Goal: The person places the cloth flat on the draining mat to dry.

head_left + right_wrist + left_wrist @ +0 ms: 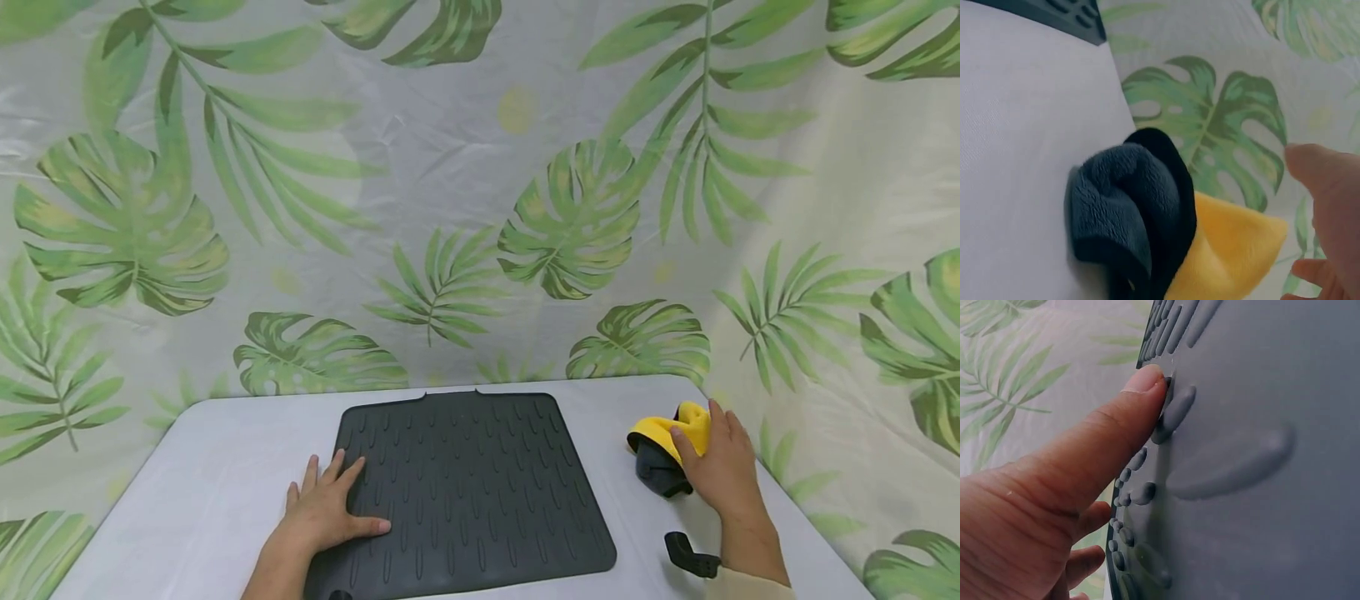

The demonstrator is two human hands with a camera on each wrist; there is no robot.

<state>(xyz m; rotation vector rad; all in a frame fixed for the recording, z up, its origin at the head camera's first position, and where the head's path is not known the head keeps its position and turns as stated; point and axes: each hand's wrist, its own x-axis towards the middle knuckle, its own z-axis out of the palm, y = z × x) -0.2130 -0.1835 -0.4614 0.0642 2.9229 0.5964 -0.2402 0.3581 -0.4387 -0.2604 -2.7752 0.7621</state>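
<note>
A dark rubber mat (465,492) with rows of raised ridges lies flat on the white table. My left hand (318,512) rests on its left edge, fingers spread. In the left wrist view the thumb (1116,425) lies along the ridged surface. Off to the right is a crumpled microfiber cloth (660,468), yellow on one side and dark grey on the other. Beside it, my right hand (723,471) has its thumb out over the yellow part. The right wrist view has the thumb (1329,172) apart from the cloth (1229,244), fingers loosely extended.
The white table (225,467) has its back edge against a leaf-patterned curtain (450,167). A black wrist mount (690,557) sticks out by the right sleeve (750,586). White tabletop separates the mat from the cloth.
</note>
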